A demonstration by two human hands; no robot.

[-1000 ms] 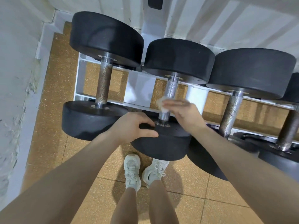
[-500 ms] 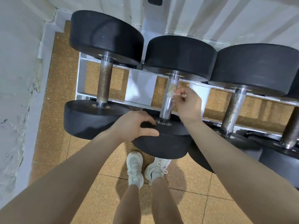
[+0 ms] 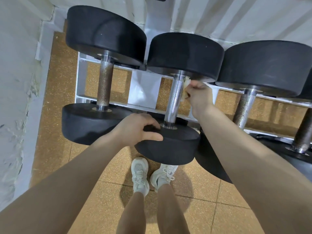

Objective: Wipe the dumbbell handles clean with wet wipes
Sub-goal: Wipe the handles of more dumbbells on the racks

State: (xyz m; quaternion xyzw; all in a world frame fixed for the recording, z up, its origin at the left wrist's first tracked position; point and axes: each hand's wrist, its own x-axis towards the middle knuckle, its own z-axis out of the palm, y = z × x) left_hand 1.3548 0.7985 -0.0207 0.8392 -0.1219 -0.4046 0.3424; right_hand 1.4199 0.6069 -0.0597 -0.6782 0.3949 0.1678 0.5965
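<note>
Several black dumbbells lie on a white rack (image 3: 145, 92). The middle dumbbell's shiny knurled handle (image 3: 174, 100) runs between a far head and a near head (image 3: 173, 146). My right hand (image 3: 199, 97) holds a crumpled, stained wet wipe (image 3: 186, 85) against the handle's right side, close to the far head. My left hand (image 3: 136, 129) grips the near head's left rim, thumb on its outer face, fingers curled over the top. The left dumbbell's handle (image 3: 105, 85) looks rusty brown, as does the right one's handle (image 3: 244, 108).
A peeling white wall (image 3: 15, 98) stands close on the left, and a pale ribbed wall behind the rack. My feet in white trainers (image 3: 140, 174) stand on brown speckled floor tiles directly under the near dumbbell head. Another dumbbell handle (image 3: 305, 132) shows at the right edge.
My right hand has slid the wipe along the middle handle from near the front head up to the far head. My left hand has stayed on the near head.
</note>
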